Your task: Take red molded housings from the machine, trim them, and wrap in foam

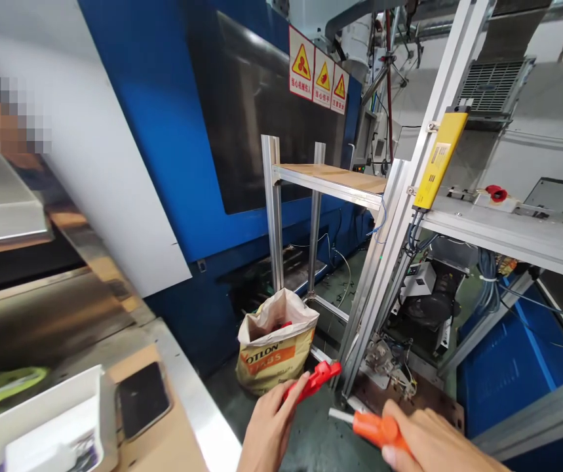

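My left hand is closed round a red plastic part, which sticks out past the fingertips to the upper right. In my right hand is an orange-handled tool with a short, flat, pale blade; the fingers wrap its handle and the blade points left. A small gap lies between blade and red part. Just beyond my left hand stands an open printed sack on the floor, with some red pieces visible inside.
At left, a workbench carries a phone and a white tray. A blue machine with warning signs stands ahead. Aluminium frame posts and a yellow sensor bar rise at right, near a blue bin.
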The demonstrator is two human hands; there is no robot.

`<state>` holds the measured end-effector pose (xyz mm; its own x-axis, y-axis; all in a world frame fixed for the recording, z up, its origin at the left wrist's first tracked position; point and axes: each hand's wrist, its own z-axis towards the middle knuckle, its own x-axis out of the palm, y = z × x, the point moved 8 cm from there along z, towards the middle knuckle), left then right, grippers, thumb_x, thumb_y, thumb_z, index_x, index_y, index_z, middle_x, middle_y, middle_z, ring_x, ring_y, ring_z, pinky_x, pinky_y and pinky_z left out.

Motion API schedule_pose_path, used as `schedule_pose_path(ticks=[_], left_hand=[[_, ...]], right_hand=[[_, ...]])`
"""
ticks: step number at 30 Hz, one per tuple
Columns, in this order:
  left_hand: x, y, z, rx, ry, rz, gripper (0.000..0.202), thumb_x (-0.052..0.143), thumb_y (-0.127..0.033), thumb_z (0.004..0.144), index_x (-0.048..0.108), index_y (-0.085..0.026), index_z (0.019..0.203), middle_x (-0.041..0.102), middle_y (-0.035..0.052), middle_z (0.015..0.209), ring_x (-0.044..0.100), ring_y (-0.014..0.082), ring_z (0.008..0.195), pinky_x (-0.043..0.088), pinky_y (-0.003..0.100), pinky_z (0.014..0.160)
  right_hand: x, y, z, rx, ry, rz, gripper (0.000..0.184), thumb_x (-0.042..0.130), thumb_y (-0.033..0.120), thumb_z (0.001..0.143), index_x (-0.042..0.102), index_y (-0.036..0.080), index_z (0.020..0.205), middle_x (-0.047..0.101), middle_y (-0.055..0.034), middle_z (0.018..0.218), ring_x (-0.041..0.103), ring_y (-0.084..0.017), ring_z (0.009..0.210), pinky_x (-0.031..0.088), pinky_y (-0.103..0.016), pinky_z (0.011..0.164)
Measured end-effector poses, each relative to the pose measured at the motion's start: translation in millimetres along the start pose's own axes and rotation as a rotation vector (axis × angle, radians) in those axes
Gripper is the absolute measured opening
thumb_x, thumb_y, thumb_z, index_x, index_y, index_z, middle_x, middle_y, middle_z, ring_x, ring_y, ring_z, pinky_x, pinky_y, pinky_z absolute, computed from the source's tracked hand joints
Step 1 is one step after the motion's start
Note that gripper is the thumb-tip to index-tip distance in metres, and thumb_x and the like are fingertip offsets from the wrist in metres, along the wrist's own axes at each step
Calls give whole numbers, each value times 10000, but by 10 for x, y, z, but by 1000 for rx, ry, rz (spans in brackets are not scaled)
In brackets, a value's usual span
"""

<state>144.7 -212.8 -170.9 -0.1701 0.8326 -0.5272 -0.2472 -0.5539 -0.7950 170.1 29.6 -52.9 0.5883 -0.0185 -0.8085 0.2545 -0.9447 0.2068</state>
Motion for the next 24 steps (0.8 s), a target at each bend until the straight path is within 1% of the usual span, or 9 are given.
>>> schedule_pose_path(ticks=[2, 6, 9, 12, 14, 17, 19, 21, 24], left_hand=[[-22, -13, -8, -2, -6, 1, 571, 441, -125, 815, 559, -417, 1292, 679, 50, 1188, 571, 295, 1062, 401, 460, 966], [-44, 36, 16, -73, -13, -50, 633, 475, -60, 705, 638, -401, 1213, 685, 80, 1162, 531, 359, 1077, 335, 512, 1006], [-60, 39, 63, -146, 7, -162, 594, 534, -59, 677, 693, -392, 1142, 693, 71, 1148, 517, 364, 1090, 298, 507, 1046], [-65, -7, 105, -250, -11, -345, 499, 641, -91, 676, 729, -354, 1091, 691, 69, 1128, 500, 342, 1131, 247, 451, 1109], [1, -12, 121, -355, -37, -523, 449, 742, -137, 661, 733, -311, 1074, 694, 73, 1090, 530, 321, 1131, 311, 394, 1089], [252, 82, 118, -591, -68, -875, 482, 784, -220, 703, 635, -217, 1161, 711, 101, 990, 660, 304, 969, 525, 384, 860], [456, 187, 95, -792, -98, -1124, 450, 714, -184, 784, 551, -128, 1200, 713, 127, 914, 707, 289, 843, 579, 370, 708], [609, 261, 77, -967, -132, -1355, 373, 608, -120, 863, 505, -52, 1215, 705, 142, 894, 719, 256, 824, 597, 342, 695], [678, 278, 74, -1130, -176, -1650, 375, 473, -88, 938, 434, -32, 1307, 698, 125, 921, 719, 193, 784, 612, 284, 682]], right_hand=[[-72, -12, 23, 3, -102, 38, 378, 320, 285, 971, 521, 210, 1282, 665, -116, 1114, 622, -293, 1062, 435, -350, 874], [7, -26, 72, -34, -44, 47, 375, 382, 298, 939, 542, 202, 1264, 671, -125, 1107, 633, -312, 1031, 446, -360, 855], [-55, -71, 90, 3, -138, 79, 453, 306, 326, 972, 459, 176, 1370, 637, -158, 1195, 596, -321, 1114, 426, -391, 916], [21, -36, 128, -19, -45, 24, 413, 383, 297, 939, 515, 168, 1309, 663, -162, 1125, 628, -348, 1047, 451, -404, 859], [47, -11, 164, -39, -27, 14, 384, 399, 279, 931, 541, 172, 1272, 677, -157, 1089, 645, -347, 1013, 460, -398, 831], [-17, 5, 233, -30, -174, 58, 413, 324, 280, 966, 489, 165, 1327, 667, -163, 1142, 633, -328, 1071, 452, -389, 860], [111, 56, 302, -32, -74, 5, 400, 414, 284, 929, 518, 148, 1291, 689, -179, 1104, 653, -358, 1040, 464, -384, 813], [255, 118, 352, -40, 48, -61, 384, 493, 272, 880, 559, 138, 1234, 707, -190, 1047, 672, -394, 985, 473, -389, 761], [206, 186, 392, -38, -74, -55, 396, 408, 277, 925, 525, 152, 1283, 690, -190, 1090, 659, -382, 1013, 472, -413, 798]])
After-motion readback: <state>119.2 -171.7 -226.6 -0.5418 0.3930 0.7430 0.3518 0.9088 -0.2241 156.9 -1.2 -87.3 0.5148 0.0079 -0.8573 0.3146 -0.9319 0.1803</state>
